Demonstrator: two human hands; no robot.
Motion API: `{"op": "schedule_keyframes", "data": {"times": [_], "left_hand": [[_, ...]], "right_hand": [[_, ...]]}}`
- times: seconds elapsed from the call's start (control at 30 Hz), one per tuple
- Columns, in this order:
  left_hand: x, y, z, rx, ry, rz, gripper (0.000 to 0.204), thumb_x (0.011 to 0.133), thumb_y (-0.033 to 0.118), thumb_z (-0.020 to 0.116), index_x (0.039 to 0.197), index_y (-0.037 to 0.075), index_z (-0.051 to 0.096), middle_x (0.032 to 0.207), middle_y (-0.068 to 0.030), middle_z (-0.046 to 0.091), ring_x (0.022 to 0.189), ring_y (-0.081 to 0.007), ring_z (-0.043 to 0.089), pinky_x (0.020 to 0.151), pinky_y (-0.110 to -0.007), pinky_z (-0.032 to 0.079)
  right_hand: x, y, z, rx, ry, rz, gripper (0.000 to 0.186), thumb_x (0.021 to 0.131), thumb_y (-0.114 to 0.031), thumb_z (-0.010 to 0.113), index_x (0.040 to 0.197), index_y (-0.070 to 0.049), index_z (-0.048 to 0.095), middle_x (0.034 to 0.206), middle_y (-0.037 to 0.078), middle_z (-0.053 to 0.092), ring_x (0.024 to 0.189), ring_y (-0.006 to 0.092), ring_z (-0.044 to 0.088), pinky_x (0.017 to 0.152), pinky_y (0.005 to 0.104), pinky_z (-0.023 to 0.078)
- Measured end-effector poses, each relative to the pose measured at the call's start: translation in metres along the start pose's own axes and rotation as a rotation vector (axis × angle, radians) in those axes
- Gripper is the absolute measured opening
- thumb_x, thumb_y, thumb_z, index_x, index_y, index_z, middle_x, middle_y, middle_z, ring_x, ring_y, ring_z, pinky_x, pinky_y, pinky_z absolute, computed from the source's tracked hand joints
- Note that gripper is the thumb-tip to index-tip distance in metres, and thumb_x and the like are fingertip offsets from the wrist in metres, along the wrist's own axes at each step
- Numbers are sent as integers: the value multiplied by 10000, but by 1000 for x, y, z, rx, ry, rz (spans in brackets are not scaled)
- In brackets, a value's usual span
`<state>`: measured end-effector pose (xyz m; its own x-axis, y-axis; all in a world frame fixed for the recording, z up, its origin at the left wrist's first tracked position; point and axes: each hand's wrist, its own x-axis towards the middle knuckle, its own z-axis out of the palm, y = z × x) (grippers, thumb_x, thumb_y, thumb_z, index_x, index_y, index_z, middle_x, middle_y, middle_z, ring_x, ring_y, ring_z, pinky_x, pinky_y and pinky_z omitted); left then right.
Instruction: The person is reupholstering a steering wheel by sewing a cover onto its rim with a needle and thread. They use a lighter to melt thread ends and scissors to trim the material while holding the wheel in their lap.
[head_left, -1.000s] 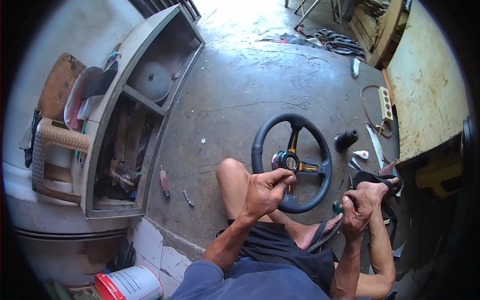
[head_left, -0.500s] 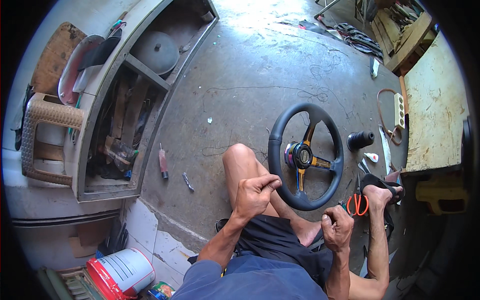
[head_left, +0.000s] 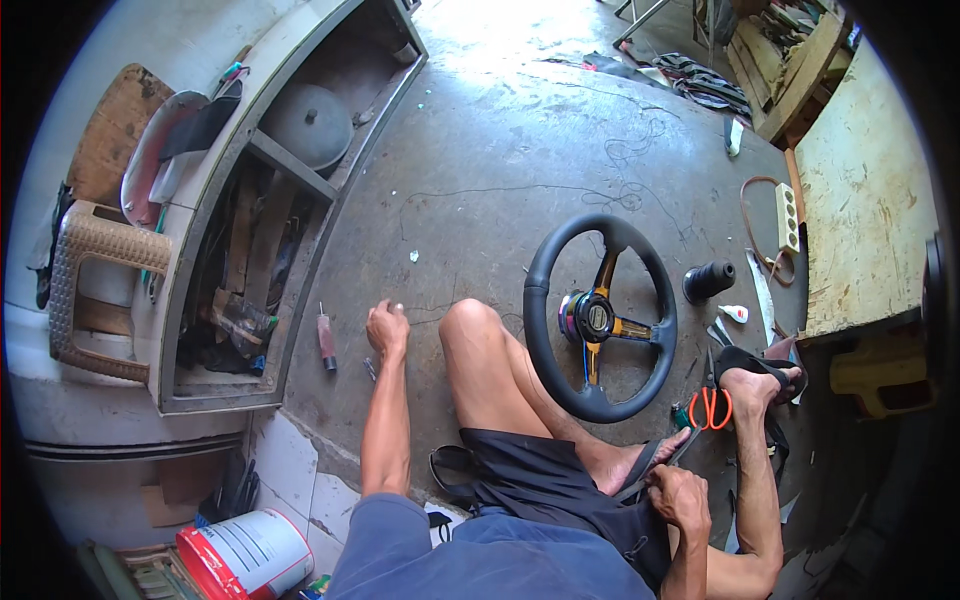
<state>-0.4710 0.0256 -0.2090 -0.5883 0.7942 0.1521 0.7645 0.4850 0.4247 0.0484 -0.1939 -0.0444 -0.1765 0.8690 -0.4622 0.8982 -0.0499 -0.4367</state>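
Observation:
My left hand reaches to the floor left of my bent knee, near a pink tube, its fingers curled over whatever they may hold. My right hand is closed by my sandalled foot; its contents are unclear. A black steering wheel with gold spokes and an iridescent hub lies between my legs. Orange-handled scissors, a black spool and a small white bottle lie to its right. Loose dark thread trails over the floor.
A metal cabinet with a stool beside it stands at left. A pale board and power strip are at right. A white-red bucket sits lower left. Wooden scraps and cloth lie farther back.
My left hand has moved from in front of the wheel leftward and away from me to the floor. My right hand has lowered slightly toward my lap. The orange scissor handles have come into view.

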Motion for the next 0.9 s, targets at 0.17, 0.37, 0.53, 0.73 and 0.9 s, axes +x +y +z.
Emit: {"op": "schedule_keyframes", "data": {"times": [0.17,0.37,0.53,0.73,0.9], "left_hand": [[-6,1,25,140,-103,-2,162,888,176,682,983,54,730,1020,-180,687,979,-375,664,842,-498,522],[18,-11,39,207,-152,8,121,892,98,611,981,37,665,1035,-185,657,1023,-383,623,875,-491,503],[50,2,3,-325,31,-6,97,943,90,582,979,6,614,943,-152,669,874,-306,653,813,-429,512],[45,148,-128,-819,-14,321,67,1003,62,557,969,8,579,867,-62,619,814,-151,591,750,-306,492],[14,231,-212,-796,-120,619,46,1012,22,536,976,16,563,928,-45,592,825,-115,550,752,-265,465]], "right_hand": [[-8,11,0,70,226,174,141,824,-123,667,894,-2,678,870,183,676,811,361,673,727,448,521],[6,4,-16,121,322,121,168,846,-104,685,986,-11,678,933,193,670,876,394,660,774,466,522],[20,-3,-29,127,355,26,174,860,-79,680,1022,-17,672,962,195,667,891,393,664,782,455,530],[58,-38,-69,319,517,-221,209,862,-44,692,1061,14,669,922,158,658,818,289,681,739,372,532],[95,-129,-130,500,526,-551,210,896,-38,681,1104,-9,675,975,141,669,833,248,699,719,334,557]]}}
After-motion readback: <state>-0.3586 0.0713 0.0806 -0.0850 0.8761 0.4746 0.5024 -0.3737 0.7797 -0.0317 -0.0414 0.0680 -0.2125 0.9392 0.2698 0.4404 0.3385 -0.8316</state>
